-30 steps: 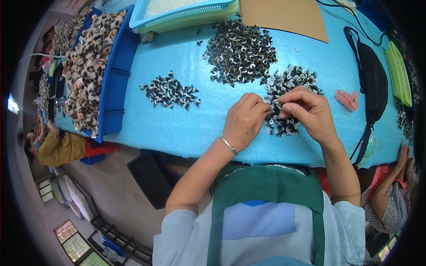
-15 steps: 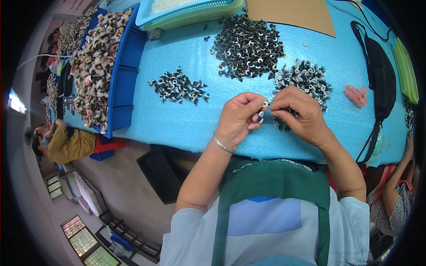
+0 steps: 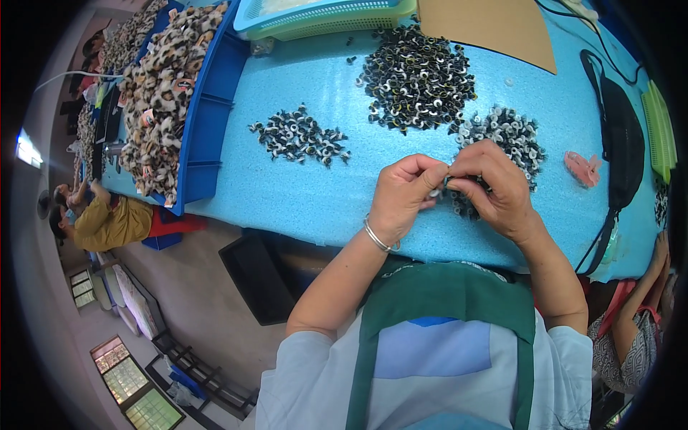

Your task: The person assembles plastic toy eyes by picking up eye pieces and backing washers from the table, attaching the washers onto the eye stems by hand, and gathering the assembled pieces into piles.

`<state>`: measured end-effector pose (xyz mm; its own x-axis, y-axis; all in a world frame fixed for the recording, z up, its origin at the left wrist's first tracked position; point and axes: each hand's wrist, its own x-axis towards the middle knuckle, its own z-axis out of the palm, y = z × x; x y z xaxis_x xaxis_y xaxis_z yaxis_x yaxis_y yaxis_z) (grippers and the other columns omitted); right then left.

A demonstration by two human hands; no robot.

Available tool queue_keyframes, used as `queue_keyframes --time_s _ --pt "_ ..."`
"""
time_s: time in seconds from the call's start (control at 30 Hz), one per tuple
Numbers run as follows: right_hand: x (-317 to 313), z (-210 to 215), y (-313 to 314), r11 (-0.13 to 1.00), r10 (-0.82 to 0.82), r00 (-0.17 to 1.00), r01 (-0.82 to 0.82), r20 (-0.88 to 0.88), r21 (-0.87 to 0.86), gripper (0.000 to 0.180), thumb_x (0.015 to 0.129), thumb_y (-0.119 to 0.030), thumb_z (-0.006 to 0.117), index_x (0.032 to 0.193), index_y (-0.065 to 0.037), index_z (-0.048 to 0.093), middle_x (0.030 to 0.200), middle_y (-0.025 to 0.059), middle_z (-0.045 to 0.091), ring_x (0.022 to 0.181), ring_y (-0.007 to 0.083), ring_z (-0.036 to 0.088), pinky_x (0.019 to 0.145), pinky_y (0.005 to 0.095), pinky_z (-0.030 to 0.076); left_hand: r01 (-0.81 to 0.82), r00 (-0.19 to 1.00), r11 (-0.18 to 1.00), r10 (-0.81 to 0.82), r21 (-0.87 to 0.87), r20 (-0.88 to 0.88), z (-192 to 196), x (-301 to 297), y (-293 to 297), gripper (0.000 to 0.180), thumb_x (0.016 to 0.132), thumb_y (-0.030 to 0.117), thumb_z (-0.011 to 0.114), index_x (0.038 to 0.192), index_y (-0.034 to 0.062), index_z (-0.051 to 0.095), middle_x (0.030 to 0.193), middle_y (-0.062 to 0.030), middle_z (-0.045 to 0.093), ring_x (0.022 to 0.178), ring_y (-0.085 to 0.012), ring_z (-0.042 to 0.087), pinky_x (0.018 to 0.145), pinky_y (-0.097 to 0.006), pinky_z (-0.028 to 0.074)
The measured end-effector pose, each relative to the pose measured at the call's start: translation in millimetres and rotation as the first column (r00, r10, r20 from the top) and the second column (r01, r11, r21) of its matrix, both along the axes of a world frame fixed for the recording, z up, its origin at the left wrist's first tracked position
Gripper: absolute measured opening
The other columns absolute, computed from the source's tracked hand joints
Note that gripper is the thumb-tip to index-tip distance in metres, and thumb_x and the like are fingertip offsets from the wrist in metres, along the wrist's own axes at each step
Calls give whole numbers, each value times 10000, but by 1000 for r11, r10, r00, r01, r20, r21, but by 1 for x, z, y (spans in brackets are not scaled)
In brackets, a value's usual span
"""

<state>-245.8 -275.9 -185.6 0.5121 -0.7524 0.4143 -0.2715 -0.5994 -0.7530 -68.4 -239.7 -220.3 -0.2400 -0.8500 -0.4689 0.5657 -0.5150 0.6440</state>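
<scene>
Just above the table's near edge, my left hand [image 3: 407,197] is closed in a pinch on small white-and-black plastic pieces [image 3: 435,192], mostly covered by the fingers. My right hand [image 3: 496,190] meets it, thumb and forefinger pinched on a small dark piece at the left fingertips. Behind the right hand lies a pile of black pieces with white rings [image 3: 510,135], partly hidden by it. Farther back is a large heap of black, white and yellow-edged pieces [image 3: 418,79]. A smaller pile of black-and-white pieces [image 3: 299,136] sits to the left.
A blue bin [image 3: 204,118] of spotted furry pieces stands on the left. Stacked plastic baskets [image 3: 322,25] and a cardboard sheet [image 3: 494,32] lie at the back. A pink crumpled item [image 3: 582,169] and a black pouch [image 3: 622,140] are on the right. Other people sit at both sides.
My right fingertips have closed in on the left ones, and the white pieces are now more hidden. The whole view has shifted slightly, so table things appear farther right and lower.
</scene>
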Motion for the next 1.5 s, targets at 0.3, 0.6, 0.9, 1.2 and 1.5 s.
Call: queue_keyframes --time_s 0.3,0.6,0.9,1.2,1.5 --pt "15 10 -8 997 -2 1000 0 26 73 200 761 24 701 931 -13 601 875 121 580 838 257 604 719 337 496 -33 999 986 36 -163 18 2 8 -6 158 925 185 668 883 34 652 703 16 589 553 -23 459 472 -170 331" --pt "28 15 -28 1000 25 999 -25 36 -8 187 798 -3 683 977 -59 678 923 87 617 861 224 625 741 315 505 -184 970 981 171 -62 -171 13 30 -16 95 911 106 664 957 24 675 853 -67 682 603 -75 560 461 -194 404" --pt "-10 -1 -59 967 -223 868 256 -444 16 110 796 -81 697 894 -46 664 844 87 597 749 274 600 676 384 477 426 -54 640 723 -639 689 4 104 -15 206 757 -28 732 953 21 690 906 -99 659 687 -173 639 576 -270 511" --pt "15 -5 -61 957 -184 809 19 -558 -289 109 739 -66 694 790 -37 601 829 98 550 803 295 555 723 400 434 608 334 526 509 -594 793 7 27 7 284 683 6 764 953 71 701 908 -72 626 776 -250 595 673 -345 507" --pt "6 23 -25 931 -29 990 76 -136 356 107 797 -16 671 900 1 646 852 74 619 756 143 617 664 257 495 726 274 500 419 -472 866 2 25 9 216 697 31 751 900 81 695 794 -68 579 755 -248 589 640 -340 492"
